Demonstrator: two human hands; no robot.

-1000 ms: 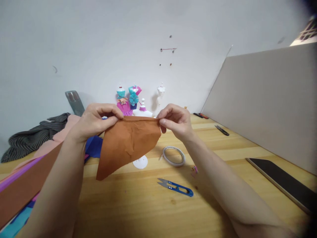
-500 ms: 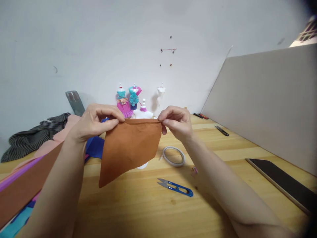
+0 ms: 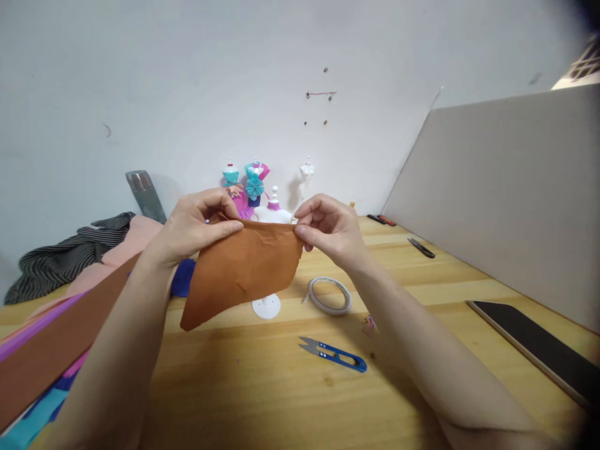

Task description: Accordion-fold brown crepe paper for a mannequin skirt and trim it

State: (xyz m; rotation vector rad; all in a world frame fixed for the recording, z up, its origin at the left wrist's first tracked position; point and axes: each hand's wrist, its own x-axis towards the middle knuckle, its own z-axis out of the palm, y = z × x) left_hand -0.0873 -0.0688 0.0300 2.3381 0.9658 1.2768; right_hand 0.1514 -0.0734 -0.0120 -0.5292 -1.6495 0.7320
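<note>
A piece of brown crepe paper (image 3: 248, 265) hangs between my hands above the table, its top edge folded over and its lower edge slanting down to the left. My left hand (image 3: 201, 222) pinches the top edge near its left part, thumb in front. At the right end of that edge, my right hand (image 3: 330, 228) grips the corner between thumb and fingers. Behind the paper stands a small white mannequin (image 3: 272, 214) with a pink neck band; its middle is hidden, while its round white base (image 3: 266, 307) shows below.
Blue thread snips (image 3: 332, 354) and a roll of tape (image 3: 330, 296) lie on the wooden table (image 3: 262, 400). At right are a phone (image 3: 525, 344) and a grey panel (image 3: 501, 187). Colored paper strips (image 3: 60, 350), striped cloth (image 3: 70, 253) and a bottle (image 3: 145, 195) are at left. Dressed mannequins (image 3: 254, 187) stand behind.
My left hand has shifted slightly right along the top edge, and its thumb now lies over the paper. The paper's lower edge has risen, uncovering more of the white base.
</note>
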